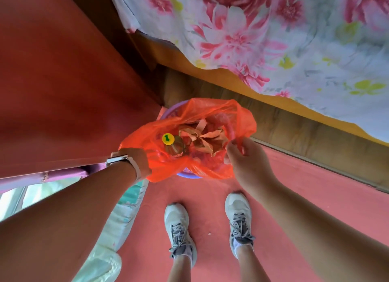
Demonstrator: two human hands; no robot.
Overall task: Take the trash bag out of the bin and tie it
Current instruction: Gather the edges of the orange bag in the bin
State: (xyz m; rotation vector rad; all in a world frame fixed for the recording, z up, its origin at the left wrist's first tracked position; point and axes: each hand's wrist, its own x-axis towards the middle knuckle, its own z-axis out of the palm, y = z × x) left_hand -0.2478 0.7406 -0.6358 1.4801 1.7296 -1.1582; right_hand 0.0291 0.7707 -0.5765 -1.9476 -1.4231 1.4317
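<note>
At frame centre, your thin orange plastic trash bag point(242, 121) sits in the round purple plastic bin point(189, 176), holding a yellow-capped bottle point(168, 139) and crumpled brown paper point(205, 137). Your left hand point(136, 159) clutches the bag's left rim; your right hand point(244, 155) pinches its right rim.

The trash bag point(212, 111) sits in the bin point(189, 176), apparently beside the bed point(305, 130).
</note>
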